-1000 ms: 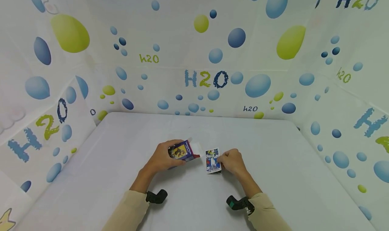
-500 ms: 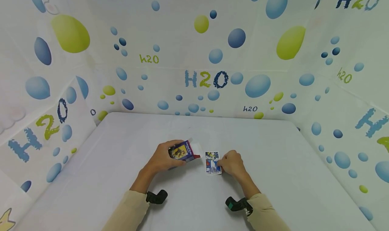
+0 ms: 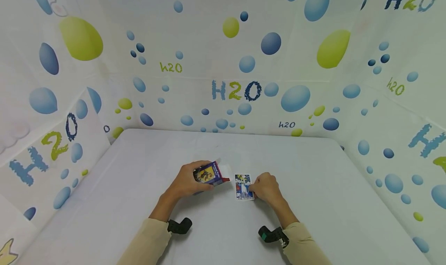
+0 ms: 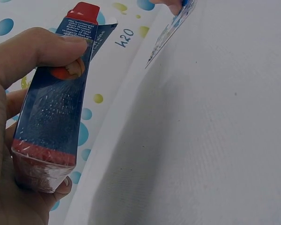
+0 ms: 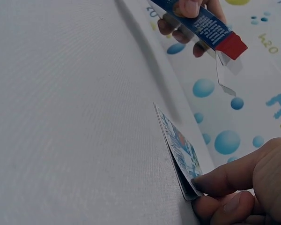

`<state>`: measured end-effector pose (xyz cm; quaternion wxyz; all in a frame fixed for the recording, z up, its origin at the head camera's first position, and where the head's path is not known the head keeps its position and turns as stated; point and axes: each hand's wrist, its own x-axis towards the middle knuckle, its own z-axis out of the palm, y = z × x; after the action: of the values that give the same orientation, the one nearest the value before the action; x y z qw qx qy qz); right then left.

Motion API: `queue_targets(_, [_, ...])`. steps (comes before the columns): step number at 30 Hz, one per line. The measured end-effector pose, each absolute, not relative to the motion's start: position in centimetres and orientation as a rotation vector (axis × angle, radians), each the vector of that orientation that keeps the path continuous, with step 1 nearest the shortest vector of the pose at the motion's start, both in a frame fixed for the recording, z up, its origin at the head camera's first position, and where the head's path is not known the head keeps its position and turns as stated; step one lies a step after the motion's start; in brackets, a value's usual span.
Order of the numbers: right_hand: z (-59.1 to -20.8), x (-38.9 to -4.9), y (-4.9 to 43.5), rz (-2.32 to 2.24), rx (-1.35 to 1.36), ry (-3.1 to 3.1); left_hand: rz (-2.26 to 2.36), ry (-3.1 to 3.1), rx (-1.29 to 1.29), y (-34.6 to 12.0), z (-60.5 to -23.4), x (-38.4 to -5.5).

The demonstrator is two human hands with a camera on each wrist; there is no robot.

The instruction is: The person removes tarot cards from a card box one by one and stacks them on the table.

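My left hand (image 3: 186, 180) grips a dark blue and red card box (image 3: 208, 173) from its left side, thumb along one narrow face. The box's end flaps (image 5: 232, 45) stand open toward the right. My right hand (image 3: 266, 187) pinches the right edge of a few illustrated tarot cards (image 3: 243, 187), thumb and index finger on them. In the right wrist view the cards (image 5: 180, 150) are slightly fanned apart at the pinched edge. They lie low, at or just over the white table; whether they touch it I cannot tell. How many cards there are is unclear.
A white table (image 3: 216, 145) spreads under both hands. Behind it and at both sides hang white sheets (image 3: 198, 67) printed with blue and green bubbles and H2O lettering. Black wrist cameras (image 3: 179, 226) sit on both forearms.
The right hand has lowered the cards slightly toward me, and their staggered edges now line up in the head view. The left hand and box have stayed in place.
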<state>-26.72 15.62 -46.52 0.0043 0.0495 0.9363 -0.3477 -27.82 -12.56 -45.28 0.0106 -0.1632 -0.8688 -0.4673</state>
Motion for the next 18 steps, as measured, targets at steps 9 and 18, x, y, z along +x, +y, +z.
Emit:
queue_targets(9, [-46.47,-26.72,15.54,-1.085,0.163,2.931,-1.444,-2.699,-0.568,-12.58,-45.43,-27.9])
queue_targets(18, [-46.4,-26.63,15.51,-1.083,0.188,2.93,-1.452,-2.714,-0.536,-12.49,-45.47,-27.91])
